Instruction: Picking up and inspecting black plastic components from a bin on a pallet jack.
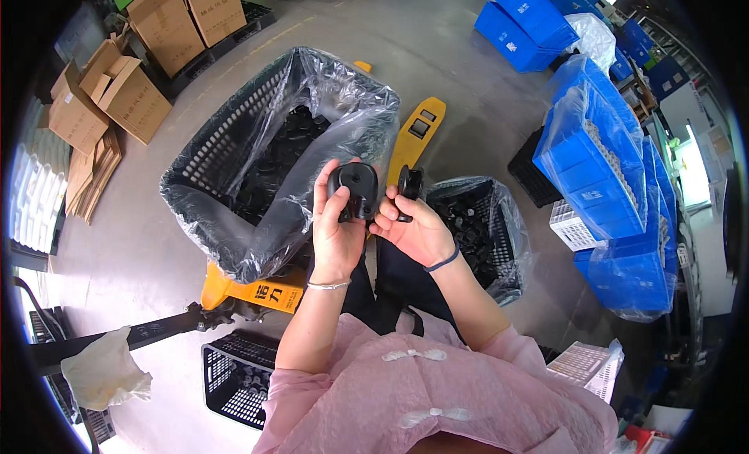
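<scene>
My left hand [337, 229] is closed around a black rounded plastic housing [353, 181] with a small hole in its top. Close beside it, my right hand [421, 234] grips a black round flanged plastic part [409, 184] between thumb and fingers. The two parts are held side by side with a narrow gap. Beyond my left hand stands a large black crate [222, 134] lined with clear plastic, with many dark parts inside. A smaller lined black basket [511, 243] of black parts is to the right of my right hand.
A yellow pallet jack [425, 130] lies under the large crate, its dark handle [156, 329] reaching left. Cardboard boxes [168, 33] stand far left. Blue bins [597, 173] are stacked on the right. Another black basket [234, 376] sits near left, a white basket [585, 368] near right.
</scene>
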`<state>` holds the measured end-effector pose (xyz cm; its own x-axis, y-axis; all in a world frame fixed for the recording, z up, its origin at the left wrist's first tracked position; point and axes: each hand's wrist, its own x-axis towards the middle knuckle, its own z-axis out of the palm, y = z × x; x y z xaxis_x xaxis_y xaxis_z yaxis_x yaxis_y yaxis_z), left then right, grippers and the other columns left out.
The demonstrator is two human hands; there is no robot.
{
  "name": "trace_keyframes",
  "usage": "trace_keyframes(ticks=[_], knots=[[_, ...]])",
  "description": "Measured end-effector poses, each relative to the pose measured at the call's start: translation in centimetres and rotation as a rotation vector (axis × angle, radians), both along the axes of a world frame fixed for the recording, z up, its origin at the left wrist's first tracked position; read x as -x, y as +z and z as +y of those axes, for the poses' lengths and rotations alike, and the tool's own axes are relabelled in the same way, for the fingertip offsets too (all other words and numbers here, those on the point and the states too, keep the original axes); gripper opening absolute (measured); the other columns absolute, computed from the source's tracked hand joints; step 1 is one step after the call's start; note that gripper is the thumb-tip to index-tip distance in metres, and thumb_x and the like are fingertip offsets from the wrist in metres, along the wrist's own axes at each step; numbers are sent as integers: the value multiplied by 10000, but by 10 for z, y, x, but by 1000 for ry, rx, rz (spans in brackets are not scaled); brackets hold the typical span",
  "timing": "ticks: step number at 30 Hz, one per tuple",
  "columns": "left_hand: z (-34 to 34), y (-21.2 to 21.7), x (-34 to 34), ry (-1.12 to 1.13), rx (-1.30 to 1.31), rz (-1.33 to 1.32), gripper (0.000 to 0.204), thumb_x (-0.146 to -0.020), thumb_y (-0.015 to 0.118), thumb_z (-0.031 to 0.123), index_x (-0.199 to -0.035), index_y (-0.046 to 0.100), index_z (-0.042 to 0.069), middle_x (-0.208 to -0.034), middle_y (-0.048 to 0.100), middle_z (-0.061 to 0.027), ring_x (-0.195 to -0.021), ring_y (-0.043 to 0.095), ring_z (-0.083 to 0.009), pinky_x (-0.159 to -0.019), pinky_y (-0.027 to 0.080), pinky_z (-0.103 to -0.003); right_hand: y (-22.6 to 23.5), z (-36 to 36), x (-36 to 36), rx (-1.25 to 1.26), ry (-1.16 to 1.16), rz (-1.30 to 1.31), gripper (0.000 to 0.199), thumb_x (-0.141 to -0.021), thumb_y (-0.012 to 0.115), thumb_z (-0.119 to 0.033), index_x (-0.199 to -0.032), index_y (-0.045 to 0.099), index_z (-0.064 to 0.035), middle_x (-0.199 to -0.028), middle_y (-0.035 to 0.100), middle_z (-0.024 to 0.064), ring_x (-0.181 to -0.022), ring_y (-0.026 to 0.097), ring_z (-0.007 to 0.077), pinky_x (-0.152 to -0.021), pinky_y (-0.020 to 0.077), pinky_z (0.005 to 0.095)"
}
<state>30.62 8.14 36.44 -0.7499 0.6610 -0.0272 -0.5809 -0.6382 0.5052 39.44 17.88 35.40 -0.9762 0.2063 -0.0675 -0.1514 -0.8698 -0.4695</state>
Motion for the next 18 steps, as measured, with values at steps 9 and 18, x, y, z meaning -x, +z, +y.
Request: trace_keyframes(ticks=[9,18], knots=[[4,-2,-11,58,106,184,398,-839,499,54,-1212,379,121,-1204,453,-96,-1077,463,-215,-912,378,-328,2,-12,4,-634,-252,-192,275,-831,562,-139,-1075,473,-48,-899,535,-1,-839,511,87,-696,453,242],[7,-4,-17,151,175,400,339,-874,449,67,-1202,367,64,-1238,420,-115,-1102,435,-197,-945,345,-331,2,-13,5,-399,-230,-126,349,-814,544,-55,-1145,437,-34,-1024,545,76,-931,547,198,-790,465,353]])
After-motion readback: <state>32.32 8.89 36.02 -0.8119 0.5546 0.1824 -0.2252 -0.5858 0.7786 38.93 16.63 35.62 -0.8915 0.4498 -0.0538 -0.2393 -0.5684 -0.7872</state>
